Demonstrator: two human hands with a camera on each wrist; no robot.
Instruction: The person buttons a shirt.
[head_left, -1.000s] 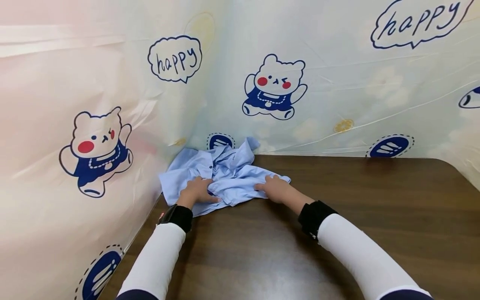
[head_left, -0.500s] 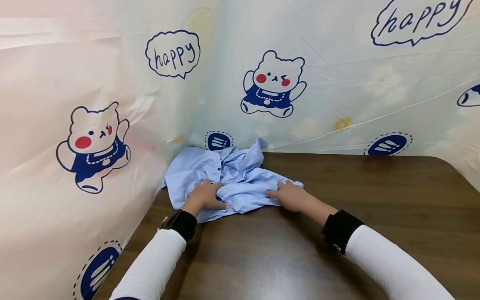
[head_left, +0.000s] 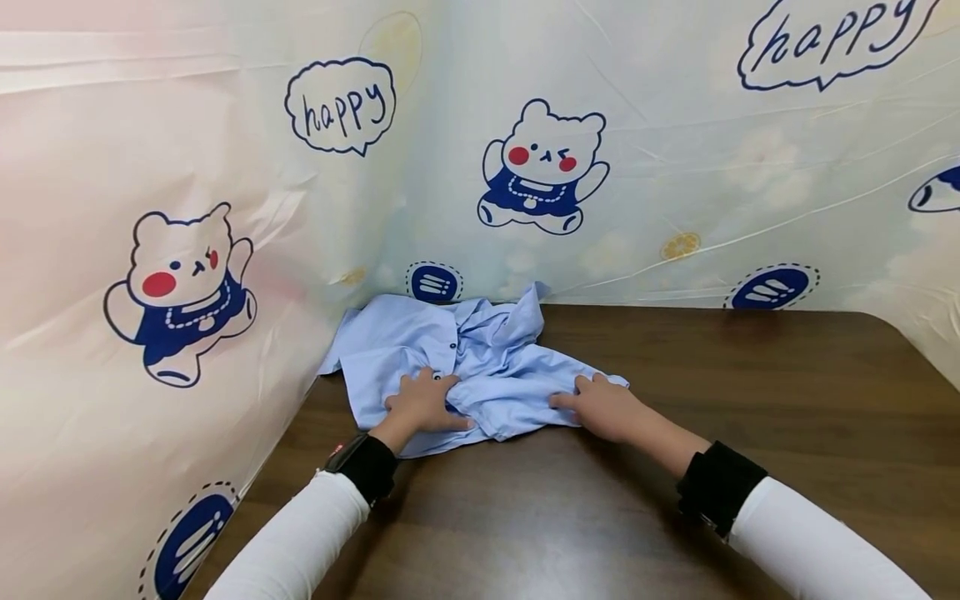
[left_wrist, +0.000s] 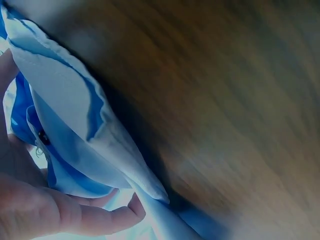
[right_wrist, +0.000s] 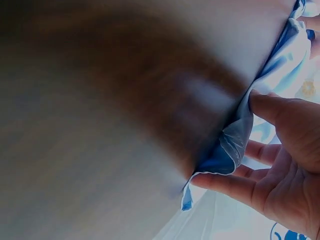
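Observation:
A crumpled light blue shirt lies on the dark wooden table, near the corner of the backdrop. My left hand rests on its middle beside the dark buttons, fingers bunching the cloth. In the left wrist view the shirt folds over the fingers of my left hand. My right hand holds the right hem. In the right wrist view my right hand pinches the shirt edge between the thumb and the fingers below.
A plastic backdrop printed with cartoon bears and "happy" bubbles walls the table on the left and at the back. The table's rounded far right corner shows. Bare wood stretches to the right and toward me.
Both hands have slid right and toward me, dragging the shirt out of the corner. The cloth lies a little more spread out than before.

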